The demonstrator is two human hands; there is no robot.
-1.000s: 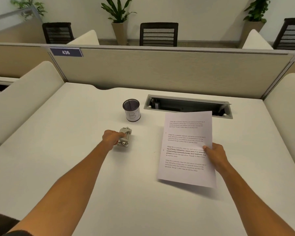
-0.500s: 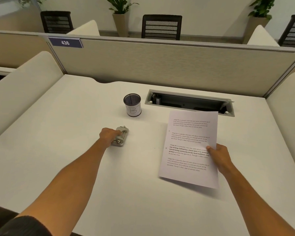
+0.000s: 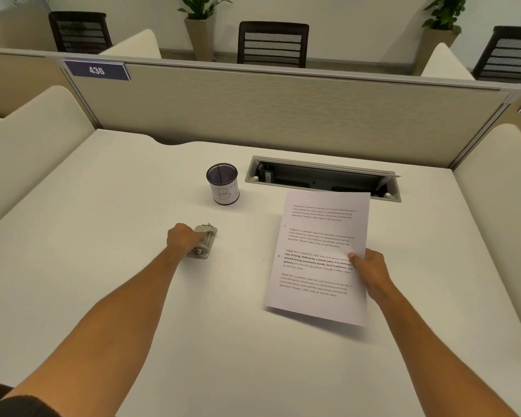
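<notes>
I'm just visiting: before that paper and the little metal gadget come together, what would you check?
1. Left hand grips the metal device: ok.
2. Right hand pinches the printed sheet at its right edge: ok.
3. Sheet's near edge lifted off the desk, shadow beneath: ok.
4. Pen cup stands apart, behind the device: ok.
5. Which way the device's opening faces: cannot tell.

hole punch (image 3: 203, 242) left of paper (image 3: 319, 254) | cup (image 3: 222, 184) behind punch | all on desk (image 3: 103, 221)
</notes>
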